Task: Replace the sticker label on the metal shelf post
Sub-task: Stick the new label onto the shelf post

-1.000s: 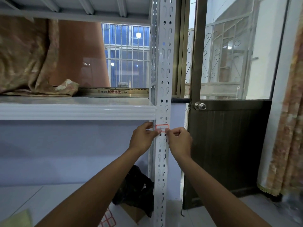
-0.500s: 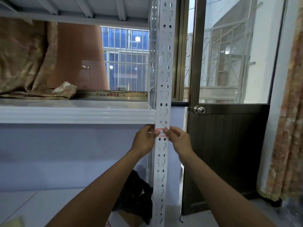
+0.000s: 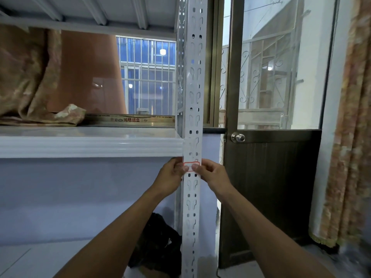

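Note:
A white perforated metal shelf post runs top to bottom through the middle of the view. A small white sticker label with a red border lies flat on its front face, just below the shelf board. My left hand grips the post's left edge, and its thumb presses the label's lower left. My right hand is at the post's right edge, thumb on the label's lower right. Both thumbs hide the label's bottom edge.
The white shelf board carries folded patterned cloth and a long boxed strip. A dark door with a knob stands right of the post, a curtain hangs at far right, and a black bag lies at the post's foot.
Both thumbs have closed in over the label's lower half, pressing it against the post. The view has shifted slightly, so the shelf and hands sit lower in the frame.

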